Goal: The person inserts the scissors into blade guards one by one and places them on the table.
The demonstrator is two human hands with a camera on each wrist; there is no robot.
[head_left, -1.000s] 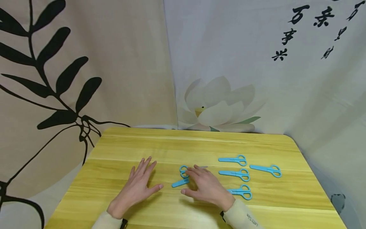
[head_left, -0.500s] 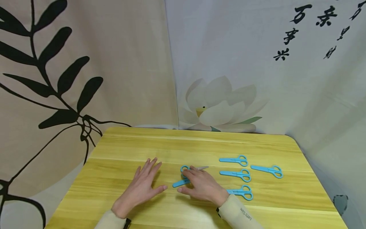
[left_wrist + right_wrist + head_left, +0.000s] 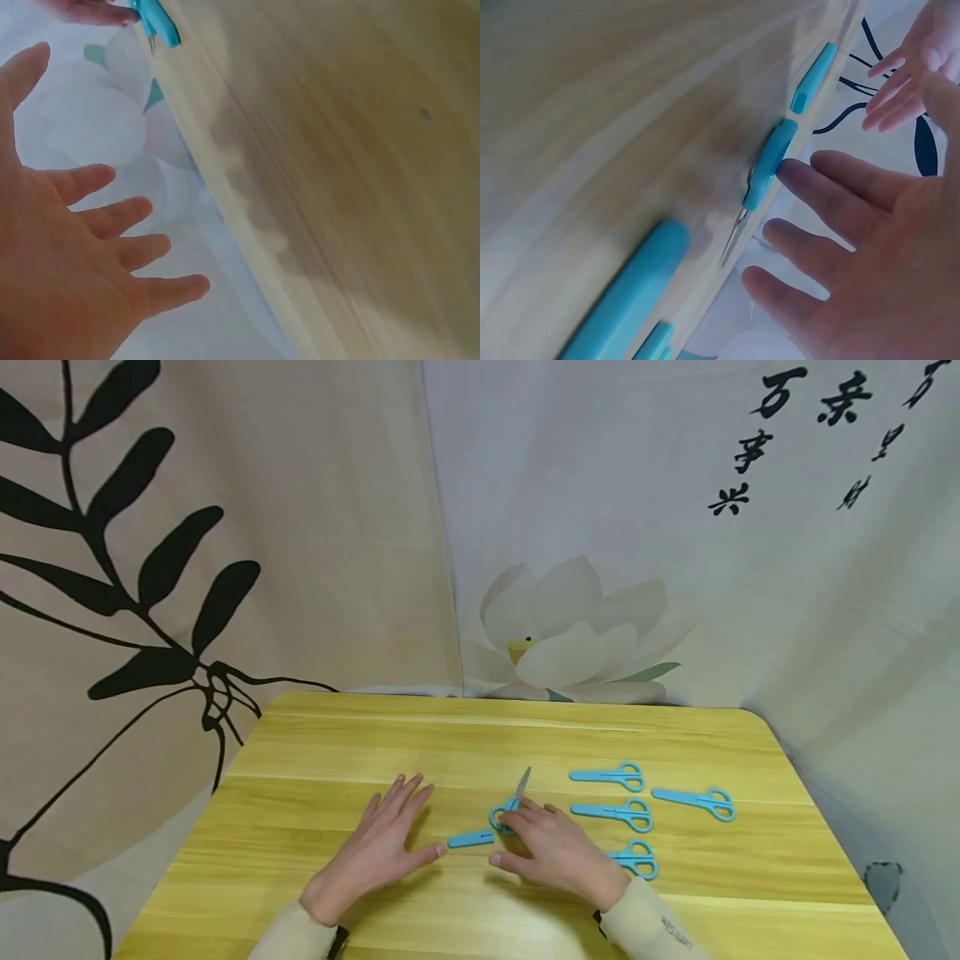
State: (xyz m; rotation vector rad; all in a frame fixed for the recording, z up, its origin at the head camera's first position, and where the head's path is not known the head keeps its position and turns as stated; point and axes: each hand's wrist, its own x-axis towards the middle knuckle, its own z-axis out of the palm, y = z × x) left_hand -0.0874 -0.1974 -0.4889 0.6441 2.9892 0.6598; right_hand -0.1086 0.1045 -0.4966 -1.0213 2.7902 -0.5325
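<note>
Unsheathed scissors (image 3: 504,817) with blue handles lie mid-table, their bare metal blade (image 3: 523,782) pointing toward the back. Beside them at left is a loose blue blade cover (image 3: 471,839). My right hand (image 3: 557,852) has its fingers extended, and a fingertip touches the scissors' handle; its palm hides part of the table. In the right wrist view, that fingertip meets the side of the scissors (image 3: 769,165), with the cover (image 3: 814,78) beyond. My left hand (image 3: 378,852) is spread over the table left of the cover, holding nothing.
Several blue scissors in covers lie at the right: a back pair (image 3: 607,777), a middle pair (image 3: 611,812), a front pair (image 3: 636,860) partly behind my right wrist, and one farther right (image 3: 693,802). A printed curtain (image 3: 360,568) hangs behind the wooden table (image 3: 360,735).
The unsheathed scissors have turned: their blade pointed right and now points toward the back. They and my right hand sit slightly farther right, apart from the cover. My left hand has drifted a little right.
</note>
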